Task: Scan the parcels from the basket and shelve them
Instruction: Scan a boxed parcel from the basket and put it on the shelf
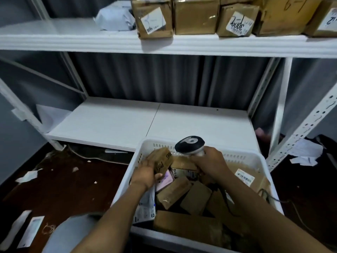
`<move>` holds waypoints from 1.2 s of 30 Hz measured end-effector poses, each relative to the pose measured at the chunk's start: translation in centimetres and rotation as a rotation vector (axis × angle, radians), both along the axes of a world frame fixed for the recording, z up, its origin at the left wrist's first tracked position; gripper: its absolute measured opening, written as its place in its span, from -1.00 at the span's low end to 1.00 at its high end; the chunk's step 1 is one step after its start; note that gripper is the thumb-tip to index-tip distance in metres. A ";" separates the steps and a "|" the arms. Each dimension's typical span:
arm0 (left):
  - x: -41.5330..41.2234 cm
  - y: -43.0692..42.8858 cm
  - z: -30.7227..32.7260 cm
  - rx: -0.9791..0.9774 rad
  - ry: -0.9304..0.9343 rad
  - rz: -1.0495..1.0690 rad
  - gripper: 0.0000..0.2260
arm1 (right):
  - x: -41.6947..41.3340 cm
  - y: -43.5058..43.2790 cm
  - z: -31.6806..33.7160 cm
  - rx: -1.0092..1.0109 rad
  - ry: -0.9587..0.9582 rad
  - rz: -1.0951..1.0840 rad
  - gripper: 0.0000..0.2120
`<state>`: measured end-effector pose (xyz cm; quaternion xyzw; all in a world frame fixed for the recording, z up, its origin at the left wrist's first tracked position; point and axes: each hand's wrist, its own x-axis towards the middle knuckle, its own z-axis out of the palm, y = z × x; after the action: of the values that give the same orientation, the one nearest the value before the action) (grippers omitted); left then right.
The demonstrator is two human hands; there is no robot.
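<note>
While the right hand clamps the scanner, left hand fingers and thumb pinch a parcel.

On your upper white shelf, the brown cardboard box right of the middle wears a white label with black handwriting like "3pnq", though that's uncertain. The larger brown box just right of it carries hand-drawn marks resembling "6-1". At the shelf's right edge a white sticker shows "2". The black-topped scanner in your right hand bears a white "P"-like logo. The small brown parcel in your left hand has dark lettering too blurred to read. The print on the white barcode label inside the white plastic basket is too small to read.
</note>
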<state>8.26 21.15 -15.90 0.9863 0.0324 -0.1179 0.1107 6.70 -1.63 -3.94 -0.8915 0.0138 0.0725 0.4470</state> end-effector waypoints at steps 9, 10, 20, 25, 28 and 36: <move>2.1 -1.2 -8.6 0.125 -0.125 0.077 0.03 | 2.2 0.0 -6.7 -0.012 0.081 0.000 -0.67; 2.4 -1.1 -9.3 0.144 -0.130 0.074 0.06 | 2.3 0.0 -7.1 0.010 0.089 -0.007 -0.66; 2.3 0.0 -7.4 -0.017 -0.369 0.105 -0.20 | 2.6 -0.5 -6.9 0.093 0.089 -0.080 -0.76; 0.3 -2.2 -1.3 -0.366 -0.456 0.201 -0.26 | 1.4 -1.8 -4.2 0.213 0.108 -0.136 -0.80; -2.3 -3.9 2.2 -0.649 -0.474 0.286 -0.23 | 0.4 -3.0 -2.9 0.328 0.089 -0.220 -0.80; -7.9 -7.2 8.1 -1.325 -0.360 0.462 -0.53 | -3.2 -4.2 -0.6 0.982 0.138 -0.275 -0.73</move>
<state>0.33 13.95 -7.80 0.6842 0.1430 0.0779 0.7109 3.53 -5.82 -4.50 -0.5594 0.1246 0.0698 0.8165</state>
